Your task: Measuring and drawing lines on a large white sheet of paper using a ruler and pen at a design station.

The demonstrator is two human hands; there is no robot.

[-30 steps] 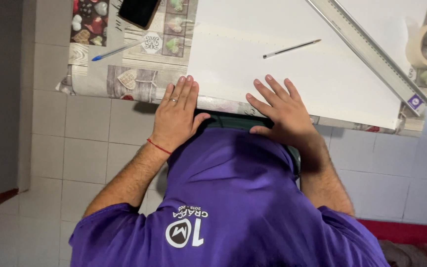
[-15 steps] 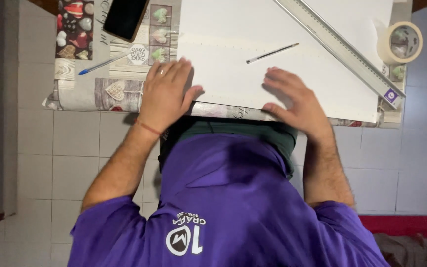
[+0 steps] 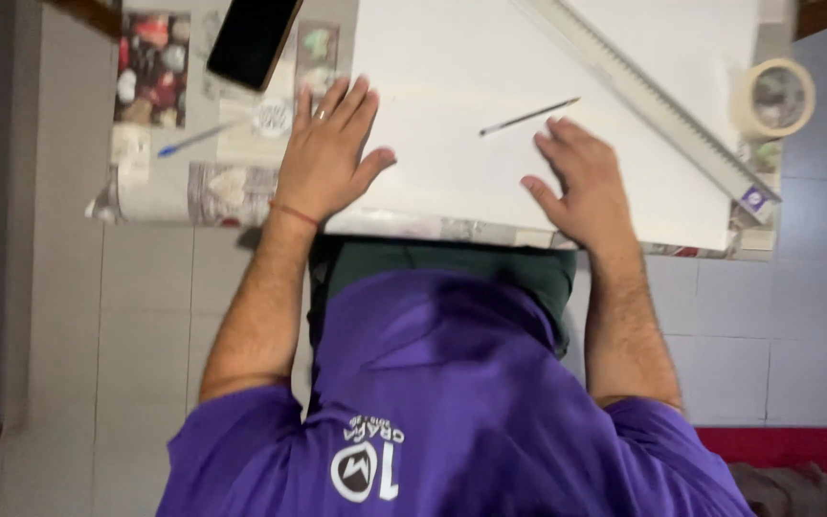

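shirt: purple, short sleeves, white round logo print on front
trousers: dark green
left hand (image 3: pixel 325 158): ring on one finger, thin red string around wrist
right hand (image 3: pixel 581 182): bare, no jewellery
forearms: uncovered

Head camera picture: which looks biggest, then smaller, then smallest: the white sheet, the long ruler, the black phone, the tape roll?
1. White sheet
2. Long ruler
3. Black phone, though partly cut off by the picture's edge
4. Tape roll
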